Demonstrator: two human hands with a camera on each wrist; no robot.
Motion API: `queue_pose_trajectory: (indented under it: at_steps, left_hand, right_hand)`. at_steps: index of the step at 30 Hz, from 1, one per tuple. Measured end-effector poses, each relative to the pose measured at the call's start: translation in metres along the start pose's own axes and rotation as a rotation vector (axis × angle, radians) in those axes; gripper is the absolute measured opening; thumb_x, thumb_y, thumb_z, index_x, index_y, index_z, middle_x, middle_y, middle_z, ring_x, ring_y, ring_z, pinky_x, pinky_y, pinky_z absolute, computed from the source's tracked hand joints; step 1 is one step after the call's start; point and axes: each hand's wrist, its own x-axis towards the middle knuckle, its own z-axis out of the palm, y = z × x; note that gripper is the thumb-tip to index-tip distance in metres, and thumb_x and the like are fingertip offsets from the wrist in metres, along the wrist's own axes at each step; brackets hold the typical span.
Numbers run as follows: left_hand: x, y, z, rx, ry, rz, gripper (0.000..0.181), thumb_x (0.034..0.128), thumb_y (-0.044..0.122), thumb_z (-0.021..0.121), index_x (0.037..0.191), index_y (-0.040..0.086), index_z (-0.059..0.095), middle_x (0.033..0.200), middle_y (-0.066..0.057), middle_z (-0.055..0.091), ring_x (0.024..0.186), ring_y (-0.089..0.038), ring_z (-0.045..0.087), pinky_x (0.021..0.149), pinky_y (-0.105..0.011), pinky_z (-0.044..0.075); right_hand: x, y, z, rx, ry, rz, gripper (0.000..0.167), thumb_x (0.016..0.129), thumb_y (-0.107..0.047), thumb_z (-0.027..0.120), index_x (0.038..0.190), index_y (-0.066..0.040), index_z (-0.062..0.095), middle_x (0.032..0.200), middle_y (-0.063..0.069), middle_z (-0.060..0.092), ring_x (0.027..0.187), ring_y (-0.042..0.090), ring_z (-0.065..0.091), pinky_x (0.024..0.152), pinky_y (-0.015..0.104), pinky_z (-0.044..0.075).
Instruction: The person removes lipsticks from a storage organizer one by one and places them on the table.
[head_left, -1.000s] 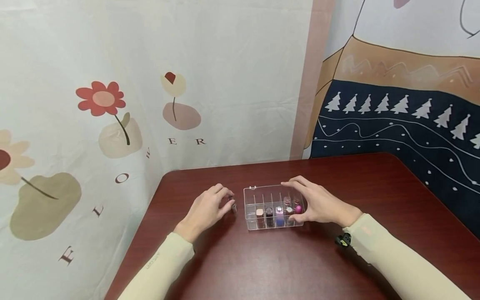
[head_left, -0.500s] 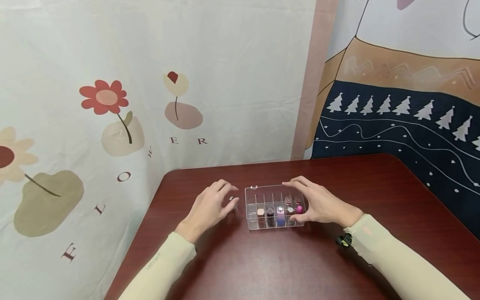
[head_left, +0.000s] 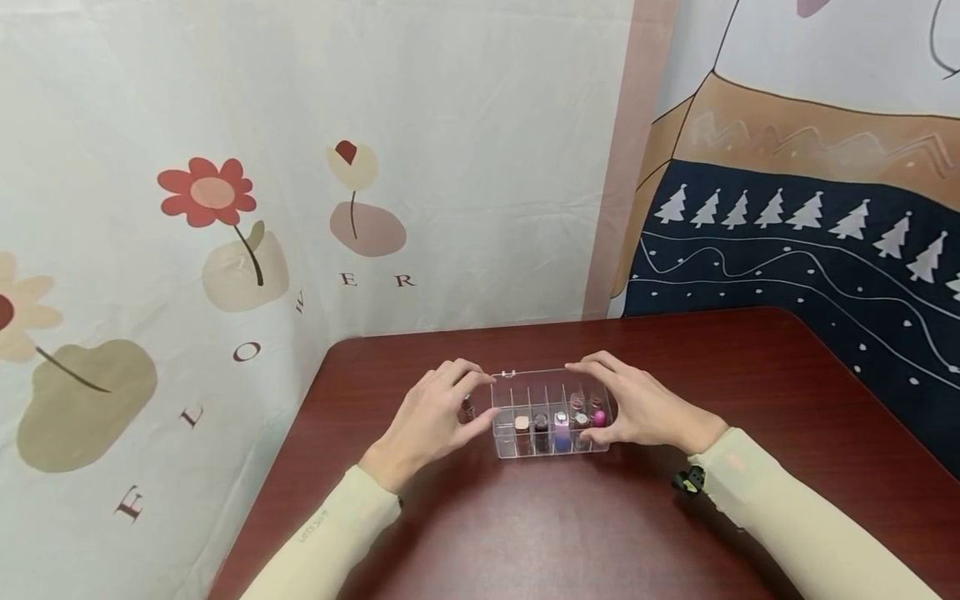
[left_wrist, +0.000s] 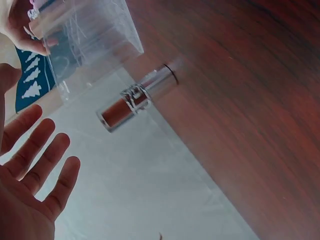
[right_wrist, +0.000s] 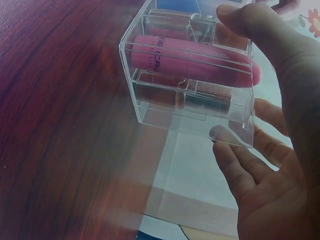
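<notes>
A clear compartment box (head_left: pixel 506 446) stands on the table, holding several lipstick tubes and small bottles. My right hand (head_left: pixel 637 407) grips its right end, thumb on the near side and fingers at the far side; the right wrist view shows a pink tube (right_wrist: pixel 185 57) inside the box. My left hand (head_left: pixel 435 417) is at the box's left end, thumb and fingers spread apart; whether they touch it I cannot tell. In the left wrist view that hand's fingers (left_wrist: pixel 47 160) are parted and hold nothing. Beside the box a clear tube with a reddish-brown section (left_wrist: pixel 117 112) stands on the table.
The dark red wooden table (head_left: pixel 525 533) reaches back to a pale curtain (head_left: pixel 480 167) printed with flowers and letters. At the right hangs a dark blue cloth (head_left: pixel 750 250) with white trees. A black object (head_left: pixel 687 480) is at my right wrist.
My left hand has moved right, from around the loose tube to the box's left end, leaving the tube on the table. My right hand keeps its place on the box.
</notes>
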Motion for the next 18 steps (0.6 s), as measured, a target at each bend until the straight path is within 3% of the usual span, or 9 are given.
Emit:
queue_pose_trajectory:
  at_steps: [9,18]
  left_hand:
    - [0.008,0.016,0.002,0.008,-0.017,0.08,0.044,0.093,0.04,0.096,0.128,0.018,0.082,0.125,0.001,0.079,0.104,-0.019,0.073,0.087,-0.038,0.061]
    - [0.012,0.028,0.008,0.022,-0.075,0.09,0.037,0.0985,0.047,0.092,0.126,0.024,0.084,0.119,0.009,0.08,0.109,-0.017,0.074,0.09,-0.036,0.06]
  right_hand:
    - [-0.001,0.001,0.0,-0.003,0.012,-0.012,0.101,0.08,-0.039,0.107,0.167,-0.016,0.06,0.157,0.006,0.064,0.131,0.029,0.075,0.108,0.056,0.068]
    - [0.001,0.001,0.001,0.007,0.011,-0.017,0.101,0.08,-0.039,0.107,0.167,-0.015,0.06,0.158,0.007,0.064,0.128,0.031,0.076,0.107,0.055,0.068]
